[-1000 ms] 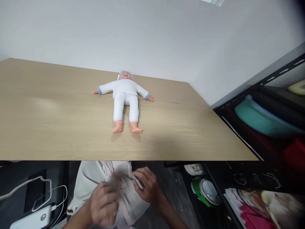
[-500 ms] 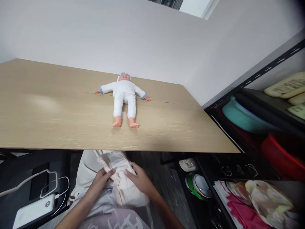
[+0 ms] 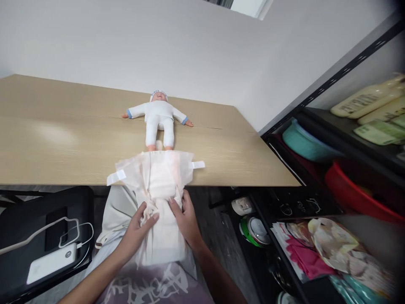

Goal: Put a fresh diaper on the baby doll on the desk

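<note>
An opened-out white diaper point(image 3: 161, 177) is held by its sides between my two hands. Its far end, with a white tab sticking out on each side, reaches over the table's front edge, and its near end hangs above my lap. My left hand point(image 3: 139, 230) grips the gathered left edge, thumb on top. On the right edge, my right hand point(image 3: 186, 219) pinches it the same way. Past the diaper, a baby doll point(image 3: 160, 114) in a white suit with blue cuffs lies on its back, arms spread; its feet are hidden behind the diaper.
The wooden table point(image 3: 63, 143) runs along a wall. At the left, a black chair point(image 3: 19, 219) bears a white power bank point(image 3: 52, 264) with cables. A black shelf rack stands at the right with a teal basin point(image 3: 306, 143), a red basin point(image 3: 354, 192) and pale bottles point(image 3: 363, 101).
The diaper was bunched in my hands over my lap; now it is spread open and raised, its far end over the table edge. The view has shifted slightly.
</note>
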